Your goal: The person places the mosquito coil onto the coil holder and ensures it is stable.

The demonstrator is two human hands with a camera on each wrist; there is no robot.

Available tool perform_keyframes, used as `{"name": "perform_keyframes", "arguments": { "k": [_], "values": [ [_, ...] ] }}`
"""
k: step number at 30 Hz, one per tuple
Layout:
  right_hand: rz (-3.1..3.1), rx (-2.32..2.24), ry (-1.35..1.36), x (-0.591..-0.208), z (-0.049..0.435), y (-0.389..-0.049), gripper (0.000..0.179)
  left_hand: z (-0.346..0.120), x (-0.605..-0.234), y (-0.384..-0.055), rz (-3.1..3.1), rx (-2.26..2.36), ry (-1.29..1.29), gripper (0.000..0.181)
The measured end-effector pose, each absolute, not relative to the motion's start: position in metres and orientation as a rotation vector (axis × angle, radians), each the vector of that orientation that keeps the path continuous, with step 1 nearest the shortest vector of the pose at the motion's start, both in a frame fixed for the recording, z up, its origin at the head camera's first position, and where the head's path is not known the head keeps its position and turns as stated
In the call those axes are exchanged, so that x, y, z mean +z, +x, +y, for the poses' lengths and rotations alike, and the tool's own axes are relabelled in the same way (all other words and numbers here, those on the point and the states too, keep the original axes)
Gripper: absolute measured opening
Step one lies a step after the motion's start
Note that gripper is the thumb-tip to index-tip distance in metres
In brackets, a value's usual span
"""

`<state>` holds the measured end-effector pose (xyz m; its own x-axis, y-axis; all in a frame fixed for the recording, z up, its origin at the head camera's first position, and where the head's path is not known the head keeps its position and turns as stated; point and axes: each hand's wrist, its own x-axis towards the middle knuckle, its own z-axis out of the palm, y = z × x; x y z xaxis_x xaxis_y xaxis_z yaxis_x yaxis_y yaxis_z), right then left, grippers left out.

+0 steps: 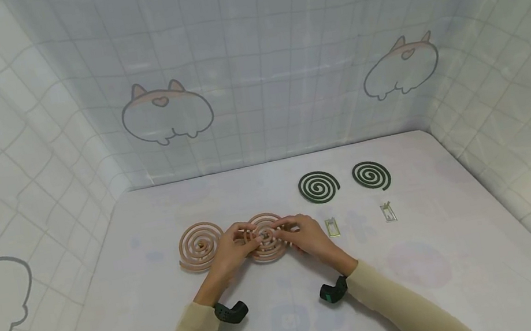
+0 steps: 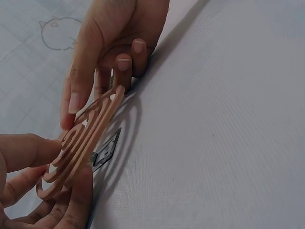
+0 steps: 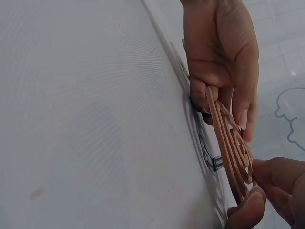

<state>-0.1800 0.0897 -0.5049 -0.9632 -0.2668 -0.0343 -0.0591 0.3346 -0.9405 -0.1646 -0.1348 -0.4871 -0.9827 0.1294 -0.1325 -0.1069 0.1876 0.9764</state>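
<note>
Head view: left grip and right grip pinch a round, reddish-brown, open-wound spiral coil.

The head view is evenly lit, with faint glare on the wall beyond the left hand. The wrist views look dimmer and greyer; the coil in that hand casts a soft-edged shadow across the table.

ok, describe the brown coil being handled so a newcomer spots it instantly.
On the white table, look between the left hand and the right hand: the brown coil is there. Another brown coil sits to its left, two green coils lie farther back on the right; only this one is held in both hands.
</note>
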Motion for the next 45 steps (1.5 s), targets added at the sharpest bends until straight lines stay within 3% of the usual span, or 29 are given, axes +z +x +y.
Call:
{"name": "perform_keyframes", "arguments": {
  "k": [45],
  "values": [
    [2.396,-1.805,-0.268,-0.491,0.106,-0.181,0.029,-0.153,-0.47,-0.169,2.53,1.806,0.228,0.051]
  ]
}}
